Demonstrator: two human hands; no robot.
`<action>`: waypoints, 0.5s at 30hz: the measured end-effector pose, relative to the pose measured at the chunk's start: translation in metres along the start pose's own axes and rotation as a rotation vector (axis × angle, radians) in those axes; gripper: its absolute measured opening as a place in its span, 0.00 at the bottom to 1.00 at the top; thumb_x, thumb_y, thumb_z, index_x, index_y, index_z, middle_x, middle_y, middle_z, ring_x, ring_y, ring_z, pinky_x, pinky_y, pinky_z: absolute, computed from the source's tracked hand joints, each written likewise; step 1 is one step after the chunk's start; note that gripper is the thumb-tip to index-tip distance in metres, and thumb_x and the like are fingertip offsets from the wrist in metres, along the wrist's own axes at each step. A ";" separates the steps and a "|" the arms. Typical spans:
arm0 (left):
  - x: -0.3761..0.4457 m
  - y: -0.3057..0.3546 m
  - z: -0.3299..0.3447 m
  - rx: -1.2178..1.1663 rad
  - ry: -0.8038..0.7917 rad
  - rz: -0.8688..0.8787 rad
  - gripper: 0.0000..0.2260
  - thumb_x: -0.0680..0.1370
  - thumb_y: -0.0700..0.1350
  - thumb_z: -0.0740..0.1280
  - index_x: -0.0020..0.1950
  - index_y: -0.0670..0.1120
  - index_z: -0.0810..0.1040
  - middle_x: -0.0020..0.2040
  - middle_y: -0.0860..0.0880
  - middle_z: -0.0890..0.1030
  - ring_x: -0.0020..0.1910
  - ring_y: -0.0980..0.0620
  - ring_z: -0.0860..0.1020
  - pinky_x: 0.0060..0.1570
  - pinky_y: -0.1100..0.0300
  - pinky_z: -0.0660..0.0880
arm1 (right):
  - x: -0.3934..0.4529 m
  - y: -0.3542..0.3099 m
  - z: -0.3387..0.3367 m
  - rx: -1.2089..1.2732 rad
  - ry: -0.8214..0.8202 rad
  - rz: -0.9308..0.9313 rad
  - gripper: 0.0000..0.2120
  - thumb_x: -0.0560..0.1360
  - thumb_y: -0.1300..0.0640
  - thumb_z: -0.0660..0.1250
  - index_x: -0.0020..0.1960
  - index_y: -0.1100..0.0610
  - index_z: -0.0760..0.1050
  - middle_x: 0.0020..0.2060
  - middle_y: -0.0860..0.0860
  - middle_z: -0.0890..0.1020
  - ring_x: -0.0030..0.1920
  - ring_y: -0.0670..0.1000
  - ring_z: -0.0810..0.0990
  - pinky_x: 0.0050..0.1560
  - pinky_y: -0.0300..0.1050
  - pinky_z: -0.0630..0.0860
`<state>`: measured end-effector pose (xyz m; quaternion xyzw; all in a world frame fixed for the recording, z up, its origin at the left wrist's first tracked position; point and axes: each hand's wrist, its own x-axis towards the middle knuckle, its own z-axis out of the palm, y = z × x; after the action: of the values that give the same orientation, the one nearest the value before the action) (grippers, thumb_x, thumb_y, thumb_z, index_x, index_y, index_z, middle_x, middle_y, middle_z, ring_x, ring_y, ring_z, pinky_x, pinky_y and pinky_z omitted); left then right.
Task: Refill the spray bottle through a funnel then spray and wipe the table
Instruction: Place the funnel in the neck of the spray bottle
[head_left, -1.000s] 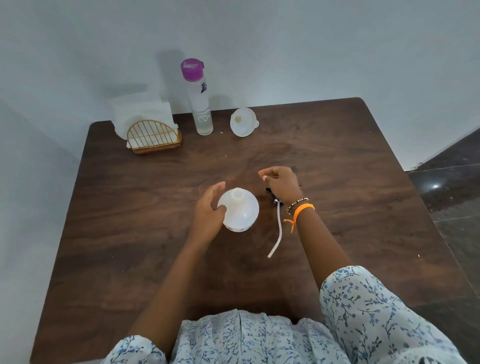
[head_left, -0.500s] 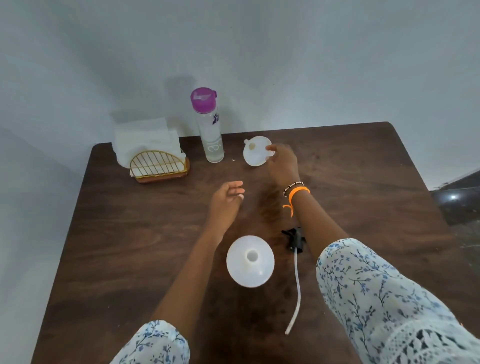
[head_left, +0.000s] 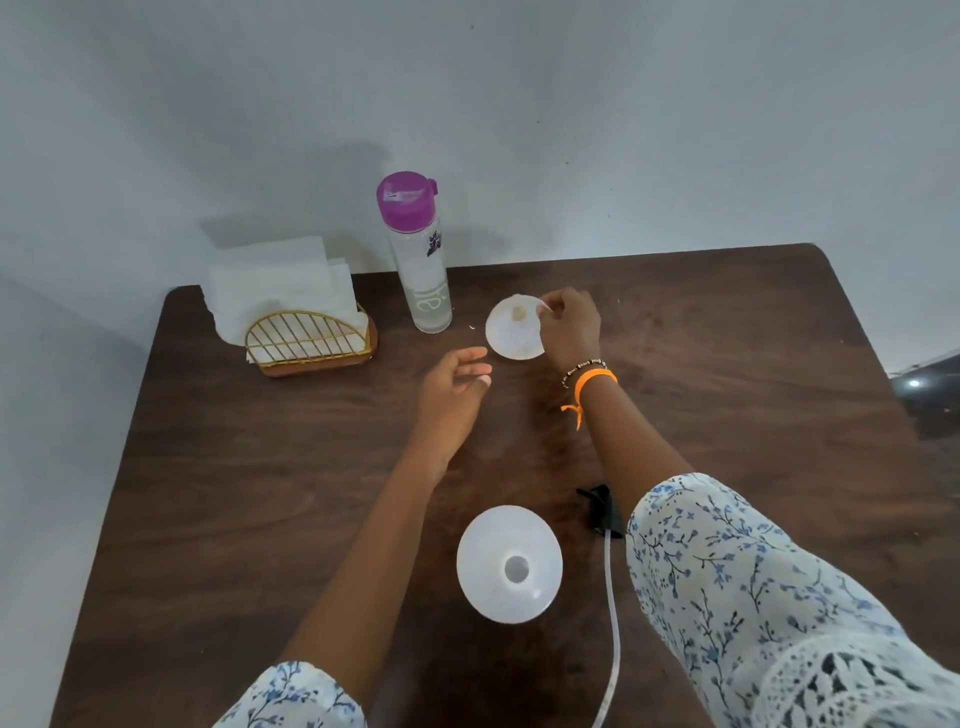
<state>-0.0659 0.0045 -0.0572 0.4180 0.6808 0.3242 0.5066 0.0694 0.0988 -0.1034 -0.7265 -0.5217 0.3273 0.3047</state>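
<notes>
Right hand (head_left: 569, 325) pinching the funnel (head_left: 511, 330) rim, left hand (head_left: 452, 395) loose and empty: I'd seat the spout straight into the open spray bottle (head_left: 509, 564).

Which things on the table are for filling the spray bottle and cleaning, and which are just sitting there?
For the job: funnel, open spray bottle, sprayer head with tube, water bottle, napkins.

Just there: gold napkin holder, small crumbs.

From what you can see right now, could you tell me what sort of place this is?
Probably a home or small dining corner: a dark wooden table stands against a plain wall, with a gold wire napkin holder and a purple-capped water bottle on it.
</notes>
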 end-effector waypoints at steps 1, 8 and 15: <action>-0.006 0.000 -0.002 -0.002 0.001 0.003 0.14 0.78 0.40 0.63 0.63 0.49 0.73 0.55 0.53 0.78 0.52 0.59 0.75 0.41 0.73 0.68 | -0.007 -0.001 -0.003 0.032 0.001 0.005 0.08 0.76 0.62 0.62 0.52 0.62 0.76 0.53 0.58 0.77 0.53 0.55 0.75 0.48 0.36 0.64; -0.066 -0.005 -0.012 -0.087 -0.025 0.049 0.12 0.78 0.41 0.64 0.60 0.52 0.75 0.55 0.54 0.79 0.55 0.59 0.76 0.50 0.67 0.72 | -0.078 -0.018 -0.041 0.144 0.039 -0.043 0.07 0.77 0.60 0.60 0.49 0.62 0.76 0.42 0.50 0.75 0.43 0.48 0.71 0.31 0.27 0.65; -0.123 -0.016 -0.026 -0.116 -0.009 0.148 0.12 0.76 0.38 0.65 0.56 0.53 0.76 0.52 0.56 0.79 0.53 0.59 0.77 0.44 0.70 0.72 | -0.158 -0.027 -0.081 0.382 0.043 -0.063 0.06 0.75 0.61 0.63 0.50 0.53 0.74 0.49 0.51 0.81 0.49 0.49 0.78 0.42 0.34 0.74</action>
<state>-0.0778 -0.1132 -0.0129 0.4385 0.6260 0.3978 0.5076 0.0808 -0.0532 -0.0090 -0.6459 -0.4658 0.3949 0.4582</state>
